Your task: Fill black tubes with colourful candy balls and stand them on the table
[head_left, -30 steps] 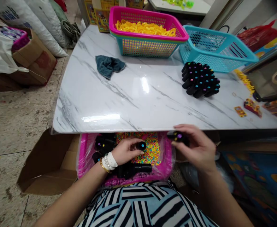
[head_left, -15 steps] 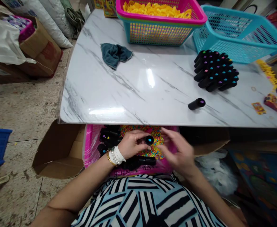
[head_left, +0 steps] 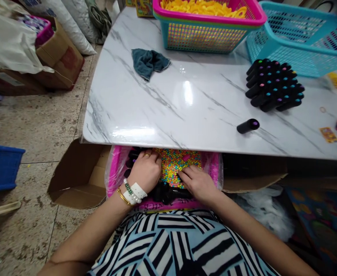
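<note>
Below the table edge, a pink basket (head_left: 116, 159) lined with clear plastic holds many small colourful beads (head_left: 171, 163) and several black tubes (head_left: 180, 193). My left hand (head_left: 147, 170) is over the black tubes at the basket's left side, its fingers curled down; what they hold, if anything, is hidden. My right hand (head_left: 197, 182) reaches into the beads with its fingers bent together, their tips partly hidden. On the table one black tube with a purple tip (head_left: 248, 125) stands apart from a tight cluster of black tubes (head_left: 275, 86).
The marble-patterned table (head_left: 157, 111) bears a dark teal cloth (head_left: 149, 63), a pink-rimmed basket of yellow pieces (head_left: 211, 19) and a blue basket (head_left: 303, 46). Open cardboard (head_left: 76, 176) flanks the pink basket. A blue crate (head_left: 1, 166) is on the floor at left.
The blue-tipped black tube is no longer visible in my left hand, which has moved left and turned palm down. My right hand has lowered into the beads. The view has shifted slightly.
</note>
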`<state>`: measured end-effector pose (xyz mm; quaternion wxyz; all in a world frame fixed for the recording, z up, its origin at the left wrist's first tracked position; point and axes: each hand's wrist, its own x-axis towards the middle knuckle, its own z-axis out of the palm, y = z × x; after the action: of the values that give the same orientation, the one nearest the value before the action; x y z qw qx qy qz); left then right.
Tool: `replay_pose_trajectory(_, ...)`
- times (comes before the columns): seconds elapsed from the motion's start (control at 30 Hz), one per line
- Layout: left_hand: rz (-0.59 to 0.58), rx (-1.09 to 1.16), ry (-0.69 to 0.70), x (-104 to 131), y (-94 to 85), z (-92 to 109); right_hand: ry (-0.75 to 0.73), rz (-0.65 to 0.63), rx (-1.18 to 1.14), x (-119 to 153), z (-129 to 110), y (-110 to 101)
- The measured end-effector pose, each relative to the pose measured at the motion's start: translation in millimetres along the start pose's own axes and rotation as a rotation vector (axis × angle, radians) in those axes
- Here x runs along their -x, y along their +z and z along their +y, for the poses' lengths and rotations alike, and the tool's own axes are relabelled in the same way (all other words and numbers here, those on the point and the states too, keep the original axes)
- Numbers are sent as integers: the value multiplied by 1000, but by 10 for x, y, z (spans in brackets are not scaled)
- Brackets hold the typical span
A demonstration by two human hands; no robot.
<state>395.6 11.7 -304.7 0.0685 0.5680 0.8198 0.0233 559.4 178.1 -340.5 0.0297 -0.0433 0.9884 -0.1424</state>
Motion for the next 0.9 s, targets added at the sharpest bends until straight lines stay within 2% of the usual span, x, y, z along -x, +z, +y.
replay_pose_trajectory(0.17, 11, -20, 3, -16, -46, 23, 56, 148, -595, 50, -12, -100)
replay_pose_trajectory(0.27, 7, -17, 4, -18, -71, 2, 149, 194, -773, 112, 90, -166)
replay_pose_trajectory(0.33, -3, 1, 12, -36, -78, 13, 146, 216, -702, 126, 148, -138)
replay_pose_trajectory(0.4, 2, 83, 4, -63, -89, 59, 138, 209, -486, 109, 175, -67)
replay_pose_trajectory(0.5, -22, 315, -31, -102, -133, 171, 143, 113, -122, 43, 138, 43)
replay_pose_trajectory(0.57, -97, 461, -40, -126, -185, 240, 94, 50, -8, -2, 86, 80)
replay_pose_trajectory(0.63, -154, 564, -30, -154, -250, 284, 42, 37, -23, -17, 52, 77)
replay_pose_trajectory(0.7, -125, 628, -23, -192, -314, 296, 52, 108, -130, 12, 60, 38)
replay_pose_trajectory(0.8, -21, 674, -27, -266, -352, 277, 148, 279, -402, 125, 126, -63)
replay_pose_trajectory(0.9, -14, 745, -16, -346, -270, 260, 250, 359, -582, 258, 162, -185)
